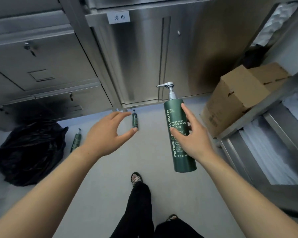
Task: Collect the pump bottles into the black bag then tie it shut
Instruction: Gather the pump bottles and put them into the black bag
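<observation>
Green pump bottle (179, 134) held upright in right hand (194, 140), fingers loose; left hand (108, 134) empty, spread. It could slip before reaching black bag (29, 152), far left.

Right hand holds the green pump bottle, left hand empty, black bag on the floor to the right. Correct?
Not quite: the head view shows the black bag on the floor to the left. The rest stands: right hand holds the green pump bottle, left hand is empty.
</observation>
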`<control>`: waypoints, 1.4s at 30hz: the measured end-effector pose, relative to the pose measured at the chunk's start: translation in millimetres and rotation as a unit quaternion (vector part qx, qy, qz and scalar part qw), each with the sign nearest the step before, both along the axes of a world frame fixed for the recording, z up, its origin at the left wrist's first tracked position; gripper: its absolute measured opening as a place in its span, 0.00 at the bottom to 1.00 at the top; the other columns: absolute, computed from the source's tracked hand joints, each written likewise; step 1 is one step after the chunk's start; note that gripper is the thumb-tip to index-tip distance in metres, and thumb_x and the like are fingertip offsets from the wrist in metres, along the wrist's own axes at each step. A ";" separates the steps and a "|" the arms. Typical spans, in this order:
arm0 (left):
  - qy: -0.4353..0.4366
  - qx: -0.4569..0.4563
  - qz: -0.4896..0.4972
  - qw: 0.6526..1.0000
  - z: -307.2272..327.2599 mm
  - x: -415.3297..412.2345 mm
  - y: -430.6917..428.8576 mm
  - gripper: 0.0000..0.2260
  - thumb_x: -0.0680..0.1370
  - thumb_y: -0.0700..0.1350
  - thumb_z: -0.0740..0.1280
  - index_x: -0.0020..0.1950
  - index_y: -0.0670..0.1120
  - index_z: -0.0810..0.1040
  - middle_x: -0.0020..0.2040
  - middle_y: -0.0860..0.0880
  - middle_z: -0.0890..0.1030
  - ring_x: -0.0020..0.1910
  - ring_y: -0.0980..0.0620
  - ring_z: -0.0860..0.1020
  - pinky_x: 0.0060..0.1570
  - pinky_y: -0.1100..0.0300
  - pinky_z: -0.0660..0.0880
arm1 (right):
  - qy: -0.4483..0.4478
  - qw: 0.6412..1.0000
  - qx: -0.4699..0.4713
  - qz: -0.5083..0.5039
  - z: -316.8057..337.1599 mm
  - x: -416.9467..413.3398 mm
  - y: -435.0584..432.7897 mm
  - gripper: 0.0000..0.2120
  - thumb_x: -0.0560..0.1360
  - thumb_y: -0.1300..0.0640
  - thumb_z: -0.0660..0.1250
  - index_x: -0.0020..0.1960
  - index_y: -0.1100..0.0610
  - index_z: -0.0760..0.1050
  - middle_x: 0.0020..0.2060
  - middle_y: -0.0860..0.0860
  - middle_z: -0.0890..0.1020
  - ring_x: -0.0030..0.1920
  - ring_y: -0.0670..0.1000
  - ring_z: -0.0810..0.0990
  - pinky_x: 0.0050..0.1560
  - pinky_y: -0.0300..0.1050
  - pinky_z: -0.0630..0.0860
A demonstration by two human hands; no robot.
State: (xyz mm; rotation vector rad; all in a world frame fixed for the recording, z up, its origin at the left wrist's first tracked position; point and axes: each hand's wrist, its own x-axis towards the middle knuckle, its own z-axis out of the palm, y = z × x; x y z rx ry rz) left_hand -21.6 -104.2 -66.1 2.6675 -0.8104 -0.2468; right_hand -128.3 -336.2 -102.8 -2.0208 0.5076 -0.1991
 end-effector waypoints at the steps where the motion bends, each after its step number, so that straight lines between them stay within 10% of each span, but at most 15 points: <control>1: 0.002 -0.001 0.002 1.000 -3.6 12.8 -1.5 0.27 0.74 0.65 0.57 0.70 0.56 0.66 0.68 0.54 0.72 0.66 0.51 0.71 0.58 0.54 0.70 | 0.003 1.000 -0.004 0.003 -2.0 14.0 -1.9 0.37 0.68 0.46 0.69 0.70 0.30 0.53 0.62 0.44 0.75 0.57 0.48 0.76 0.58 0.53 0.76; 25: 0.122 -0.011 0.131 0.984 -100.8 238.9 -72.4 0.27 0.73 0.65 0.59 0.70 0.56 0.67 0.69 0.55 0.71 0.56 0.48 0.76 0.57 0.55 0.71 | 0.085 0.987 0.016 0.139 -103.5 275.7 -77.0 0.38 0.70 0.49 0.70 0.71 0.31 0.52 0.59 0.43 0.73 0.54 0.42 0.75 0.52 0.40 0.72; 42: 0.183 -0.042 0.162 0.969 -480.2 361.6 -94.0 0.24 0.75 0.63 0.60 0.70 0.58 0.67 0.68 0.53 0.72 0.59 0.52 0.74 0.52 0.59 0.68 | 0.115 0.985 0.035 0.123 -471.2 370.5 -76.8 0.39 0.71 0.49 0.70 0.70 0.28 0.50 0.54 0.31 0.68 0.53 0.25 0.68 0.45 0.28 0.67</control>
